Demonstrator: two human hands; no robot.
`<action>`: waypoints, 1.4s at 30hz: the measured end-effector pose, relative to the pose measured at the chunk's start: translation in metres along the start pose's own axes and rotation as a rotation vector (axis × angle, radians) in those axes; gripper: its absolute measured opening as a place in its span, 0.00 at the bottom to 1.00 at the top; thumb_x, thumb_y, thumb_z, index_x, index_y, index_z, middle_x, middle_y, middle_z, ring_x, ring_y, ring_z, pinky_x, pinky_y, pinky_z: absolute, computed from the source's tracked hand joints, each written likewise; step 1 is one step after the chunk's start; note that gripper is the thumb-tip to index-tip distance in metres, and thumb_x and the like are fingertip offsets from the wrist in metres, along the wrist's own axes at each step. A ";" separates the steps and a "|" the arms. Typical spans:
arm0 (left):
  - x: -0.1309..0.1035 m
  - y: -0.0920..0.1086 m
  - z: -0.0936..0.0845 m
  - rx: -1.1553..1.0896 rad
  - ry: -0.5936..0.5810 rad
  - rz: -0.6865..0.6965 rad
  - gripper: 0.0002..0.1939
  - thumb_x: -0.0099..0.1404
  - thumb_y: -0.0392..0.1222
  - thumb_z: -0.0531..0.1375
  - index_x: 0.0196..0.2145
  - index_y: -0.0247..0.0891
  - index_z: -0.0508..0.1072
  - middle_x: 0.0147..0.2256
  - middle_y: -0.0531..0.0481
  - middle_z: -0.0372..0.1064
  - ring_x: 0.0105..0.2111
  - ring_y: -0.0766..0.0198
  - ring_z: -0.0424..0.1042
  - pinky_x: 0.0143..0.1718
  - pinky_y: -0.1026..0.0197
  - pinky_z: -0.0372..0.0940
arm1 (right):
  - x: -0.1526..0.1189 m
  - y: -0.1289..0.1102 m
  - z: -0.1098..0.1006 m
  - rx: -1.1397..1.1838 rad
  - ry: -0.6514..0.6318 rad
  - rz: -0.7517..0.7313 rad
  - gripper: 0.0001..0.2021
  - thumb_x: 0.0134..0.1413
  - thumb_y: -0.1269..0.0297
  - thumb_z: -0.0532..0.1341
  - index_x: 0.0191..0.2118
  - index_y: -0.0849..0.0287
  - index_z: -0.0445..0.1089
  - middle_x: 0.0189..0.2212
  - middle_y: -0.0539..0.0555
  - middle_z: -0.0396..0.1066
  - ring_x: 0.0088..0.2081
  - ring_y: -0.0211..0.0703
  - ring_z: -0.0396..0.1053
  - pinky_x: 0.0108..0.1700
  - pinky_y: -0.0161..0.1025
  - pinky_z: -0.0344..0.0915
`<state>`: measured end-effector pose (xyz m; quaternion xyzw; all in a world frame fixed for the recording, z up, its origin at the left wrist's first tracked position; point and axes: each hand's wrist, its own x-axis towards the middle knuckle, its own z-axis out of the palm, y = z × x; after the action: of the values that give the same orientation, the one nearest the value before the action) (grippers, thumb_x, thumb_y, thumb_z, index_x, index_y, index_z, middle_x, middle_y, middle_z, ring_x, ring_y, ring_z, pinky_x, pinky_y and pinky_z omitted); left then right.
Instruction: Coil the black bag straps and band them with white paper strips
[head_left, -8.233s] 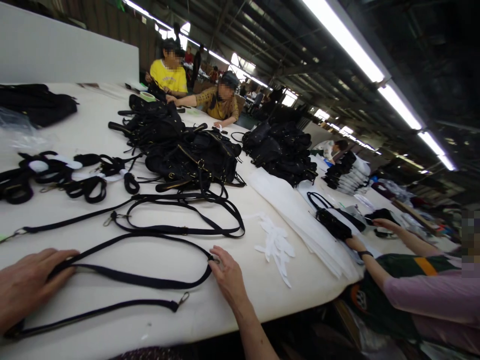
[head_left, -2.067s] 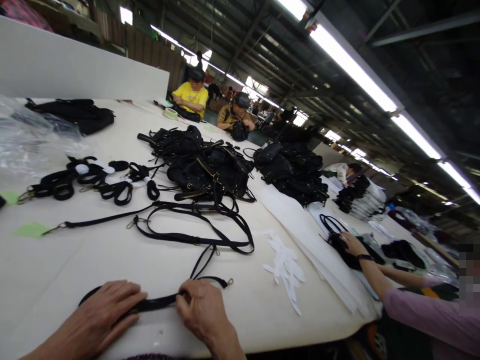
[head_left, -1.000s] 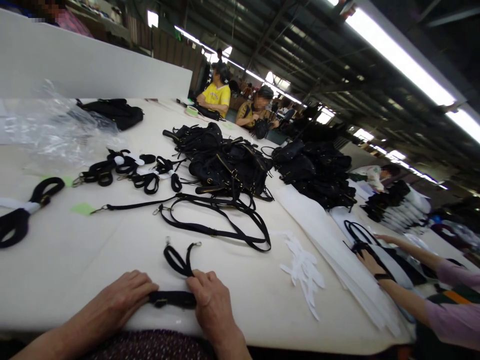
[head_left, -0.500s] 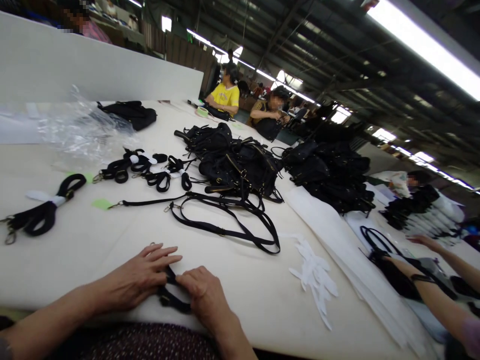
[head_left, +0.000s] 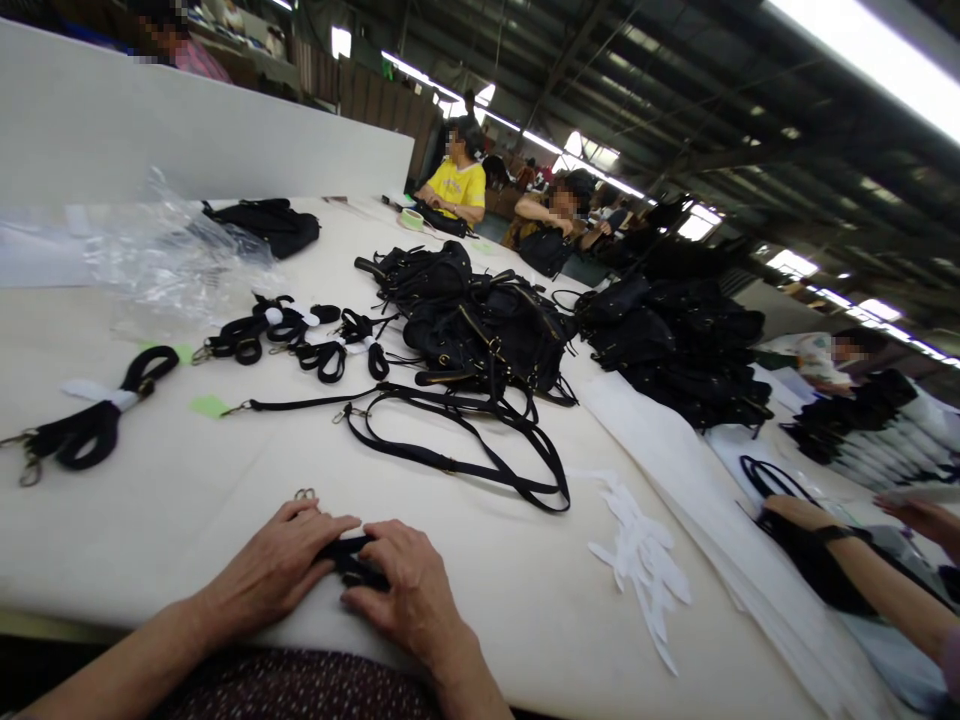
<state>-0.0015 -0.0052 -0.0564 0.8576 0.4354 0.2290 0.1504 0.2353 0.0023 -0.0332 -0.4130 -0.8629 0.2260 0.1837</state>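
Observation:
Near the table's front edge, a folded black strap lies between my two hands. My left hand is closed over its left end, and metal clasps stick out past those fingers. My right hand curls round the right end, fingertips and thumb on the strap. Beyond them an unrolled long black strap is looped on the table. To the left lies a bundled strap with a white band round it, and farther back are several smaller strap bundles.
Black bags are heaped mid-table, with another pile to their right. White strips and a long white sheet lie at right. Clear plastic is at back left. A co-worker's arm reaches in at right.
The strap between my hands is pressed into a flatter, narrower fold. My right hand has spread over its right end, and the clasps by my left hand show more.

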 end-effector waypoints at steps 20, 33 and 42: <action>-0.008 -0.021 -0.027 -0.190 0.002 -0.197 0.25 0.70 0.48 0.55 0.63 0.47 0.60 0.54 0.48 0.71 0.54 0.58 0.69 0.56 0.56 0.65 | 0.006 -0.009 0.004 -0.063 0.011 0.103 0.07 0.54 0.67 0.65 0.39 0.52 0.69 0.47 0.48 0.73 0.50 0.45 0.66 0.53 0.44 0.59; -0.006 -0.008 -0.011 0.068 -0.063 -0.175 0.37 0.64 0.60 0.60 0.66 0.50 0.55 0.64 0.47 0.59 0.64 0.49 0.57 0.65 0.40 0.50 | 0.011 -0.009 0.003 -0.053 -0.001 0.101 0.06 0.53 0.69 0.64 0.38 0.54 0.69 0.43 0.48 0.74 0.48 0.44 0.67 0.52 0.42 0.59; -0.028 -0.047 -0.022 -0.064 -0.096 -0.179 0.25 0.70 0.35 0.49 0.61 0.53 0.63 0.61 0.54 0.63 0.60 0.61 0.62 0.63 0.55 0.58 | 0.011 -0.006 0.003 -0.006 0.032 0.106 0.08 0.49 0.72 0.65 0.36 0.54 0.69 0.43 0.48 0.75 0.47 0.45 0.68 0.51 0.43 0.59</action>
<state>-0.0596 0.0008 -0.0662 0.8199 0.4950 0.1872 0.2184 0.2232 0.0066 -0.0311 -0.4624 -0.8374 0.2261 0.1840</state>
